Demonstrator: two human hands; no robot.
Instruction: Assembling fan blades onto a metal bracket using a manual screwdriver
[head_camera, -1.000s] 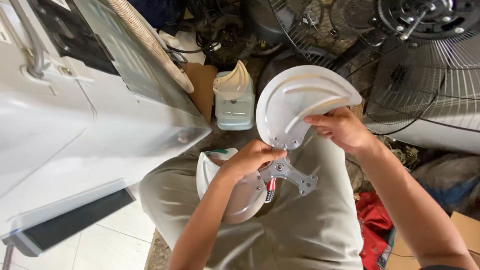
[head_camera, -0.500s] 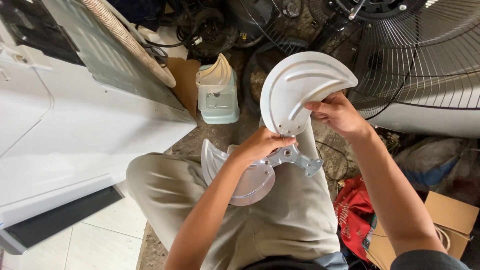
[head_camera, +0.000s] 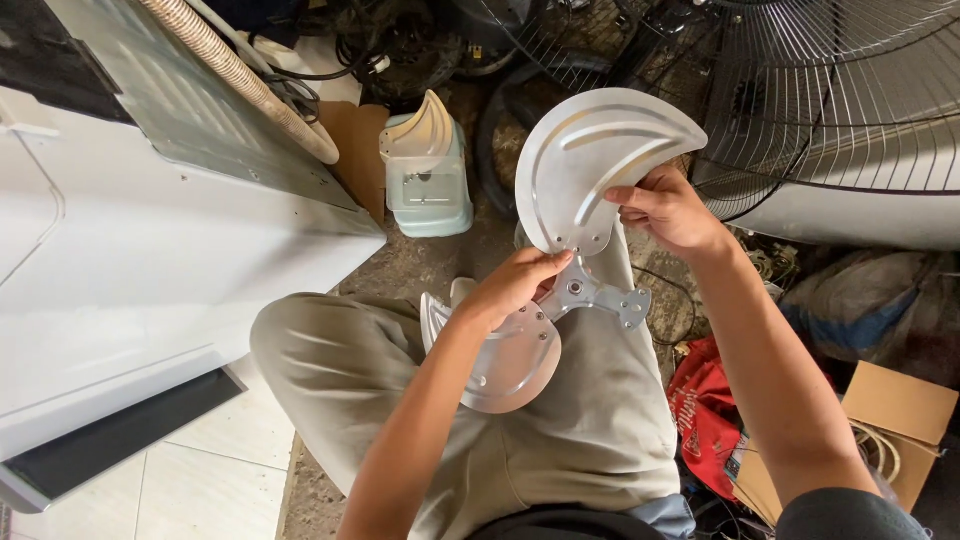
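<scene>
A metal fan blade assembly rests over my lap. My right hand (head_camera: 670, 210) grips the edge of a curved silver fan blade (head_camera: 590, 165) held upright. My left hand (head_camera: 515, 285) pinches the base of that blade where it meets the metal hub bracket (head_camera: 600, 295), whose free arm sticks out to the right. A second silver blade (head_camera: 510, 365) hangs from the hub below my left hand, lying against my khaki trouser leg (head_camera: 360, 390).
A white appliance casing (head_camera: 150, 290) with a ribbed hose (head_camera: 235, 75) fills the left. A pale blue plastic container (head_camera: 430, 185) with another blade stands ahead. A large wire fan guard (head_camera: 850, 100) is at right, with a red bag (head_camera: 705, 420) and a cardboard box (head_camera: 895, 420) below.
The view has shifted slightly; my hands and the blade assembly stay together on my lap. My left hand has slid a little toward the base of the upright blade.
</scene>
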